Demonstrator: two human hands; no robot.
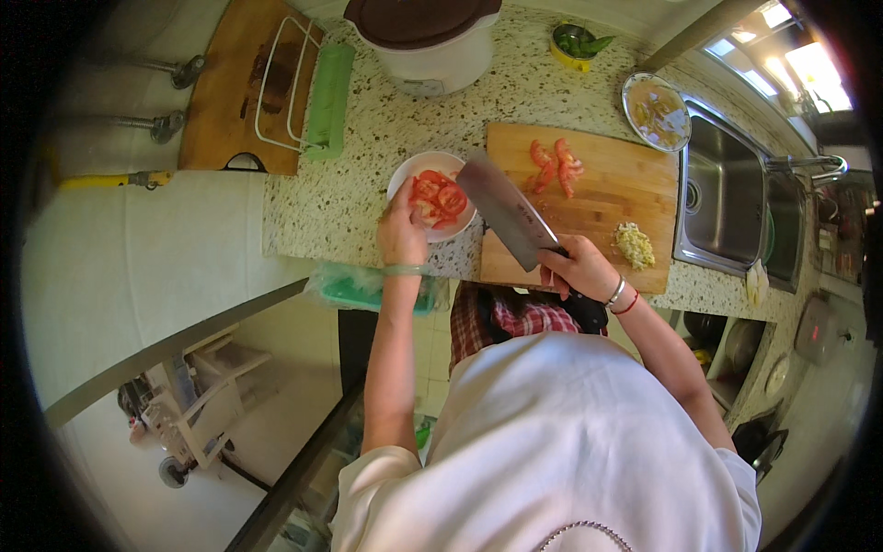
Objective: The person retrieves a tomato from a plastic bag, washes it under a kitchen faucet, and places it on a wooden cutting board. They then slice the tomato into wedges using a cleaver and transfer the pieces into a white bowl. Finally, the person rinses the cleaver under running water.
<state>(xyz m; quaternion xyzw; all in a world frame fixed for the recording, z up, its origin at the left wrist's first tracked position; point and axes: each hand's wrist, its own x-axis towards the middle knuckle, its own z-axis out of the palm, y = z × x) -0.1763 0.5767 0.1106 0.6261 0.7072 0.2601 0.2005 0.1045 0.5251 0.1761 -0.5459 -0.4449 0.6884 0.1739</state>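
The right hand (578, 267) is clamped around the handle of a broad cleaver (508, 210), whose flat blade tilts up and to the left, its tip reaching over the rim of a white bowl (401, 175); the handle itself is hidden inside the fist. The left hand (402, 230) rests at the near rim of that bowl, fingers curled over the edge, though whether it grips the rim or only touches the tomato slices (438, 198) inside cannot be told, since the back of the hand covers the fingertips. The bowl stands on the speckled stone worktop (368, 138), just left of a wooden cutting board (625, 184). On the board lie more tomato pieces (556, 166) near the far edge and a small pile of pale minced stuff (635, 246) near the front, too small to identify. The cleaver blade hides part of the board's left end. A steel sink (727, 198) sits right of the board, bent by the lens rim.
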